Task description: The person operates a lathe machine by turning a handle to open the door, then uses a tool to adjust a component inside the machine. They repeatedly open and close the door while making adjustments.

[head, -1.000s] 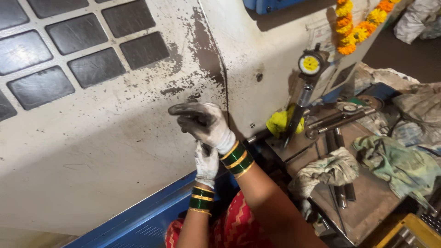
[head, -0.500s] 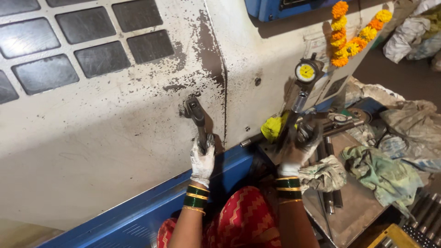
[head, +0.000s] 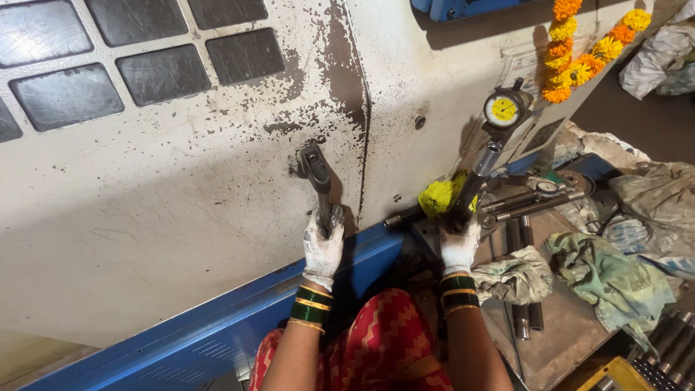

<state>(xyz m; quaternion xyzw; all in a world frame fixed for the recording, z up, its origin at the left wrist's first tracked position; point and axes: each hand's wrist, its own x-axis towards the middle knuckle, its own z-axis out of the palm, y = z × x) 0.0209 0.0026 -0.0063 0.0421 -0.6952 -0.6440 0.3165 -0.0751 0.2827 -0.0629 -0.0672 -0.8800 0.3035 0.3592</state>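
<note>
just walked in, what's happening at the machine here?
A person in white work gloves stands at a grimy white machine door. The left hand grips the lower end of the dark door handle. The right hand holds the stem of a bore gauge with a yellow dial, standing upright over a cluttered tray of metal bars and rags. A marigold garland hangs on the machine above.

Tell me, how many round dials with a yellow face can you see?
1. The yellow dial sits on top of the long metal gauge that the right hand grips, below the flower garland. Others may be hidden under the rags.
</note>
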